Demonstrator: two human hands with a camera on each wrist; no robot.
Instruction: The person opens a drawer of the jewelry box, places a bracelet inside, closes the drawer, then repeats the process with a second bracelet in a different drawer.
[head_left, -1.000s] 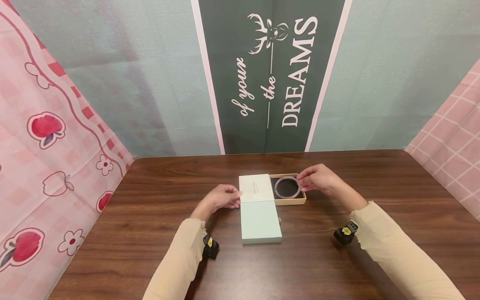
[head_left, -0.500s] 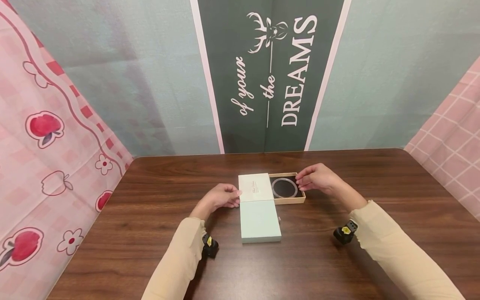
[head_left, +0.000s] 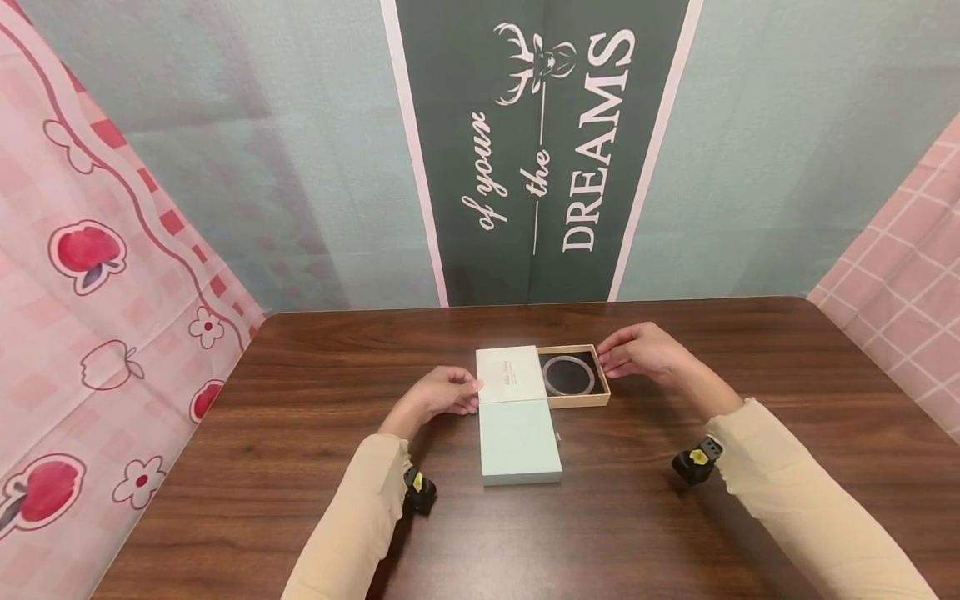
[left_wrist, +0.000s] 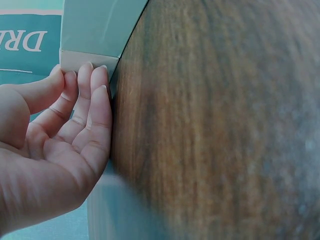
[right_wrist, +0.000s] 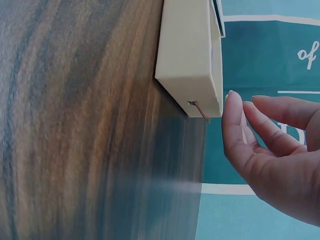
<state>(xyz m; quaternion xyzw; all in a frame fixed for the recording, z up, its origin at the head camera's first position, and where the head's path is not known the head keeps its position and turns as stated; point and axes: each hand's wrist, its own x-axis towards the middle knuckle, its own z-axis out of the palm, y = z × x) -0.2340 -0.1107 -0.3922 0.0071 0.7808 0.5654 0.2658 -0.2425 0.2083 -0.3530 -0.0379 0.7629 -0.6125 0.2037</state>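
Observation:
A jewellery box lies on the table, its white sleeve printed with small lettering and its mint-green flap folded out toward me. From the sleeve's right side the cream drawer is pulled out. Inside it a pale translucent bangle lies flat on a black pad. My left hand holds the sleeve's left end, thumb at the top edge and fingertips against the side. Just off the drawer's right end is my right hand, fingers loosely bent and holding nothing. A short pull cord sticks out of that drawer end.
The dark wooden table runs back to a hanging cloth with white lettering and a deer head. Pink patterned cloths hang at the left and right. Black wrist cameras sit under both sleeves.
The bangle, earlier tilted at my right fingertips, has been let go and now lies flat in the drawer. My right hand has drawn back slightly to the right; my left hand keeps its place.

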